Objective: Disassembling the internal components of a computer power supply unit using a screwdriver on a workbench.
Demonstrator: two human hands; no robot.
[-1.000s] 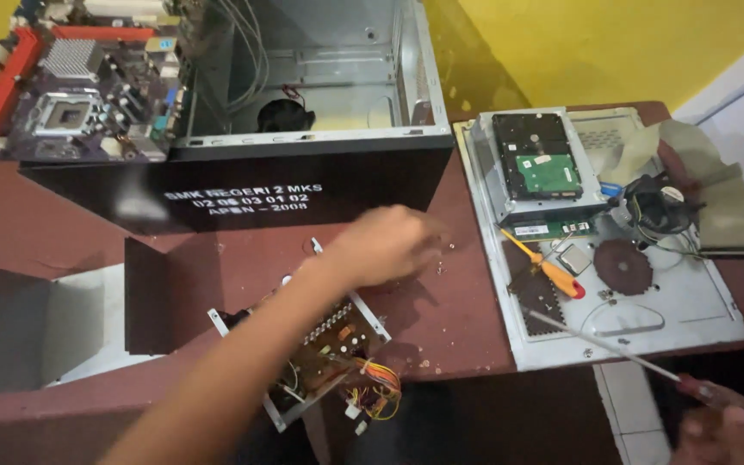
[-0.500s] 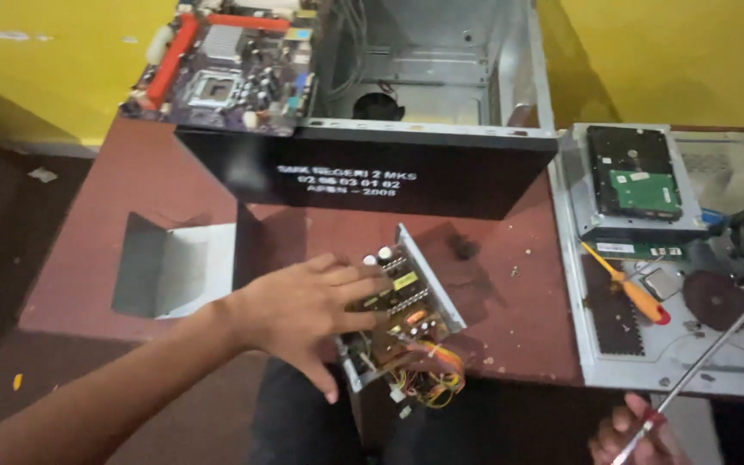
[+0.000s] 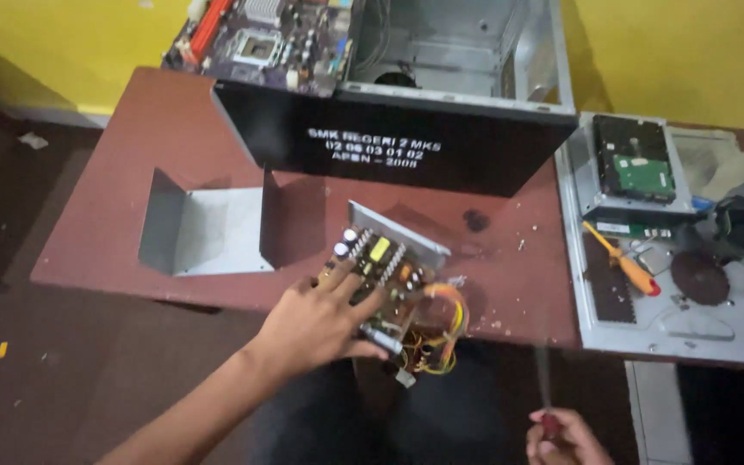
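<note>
White stencilled lettering (image 3: 374,148): three short centred lines on the black side panel of the computer case (image 3: 492,159), which stands at the back of the worktop (image 3: 122,172). Lettering faces the camera, centred slightly left on the panel.

Hard drive (image 3: 633,164), right of the case, lies on a grey metal panel (image 3: 734,336): black top with a green rectangular patch at its near half; whether that patch is a label or a circuit board cannot be told.

No packages, signs or screens in view.
</note>
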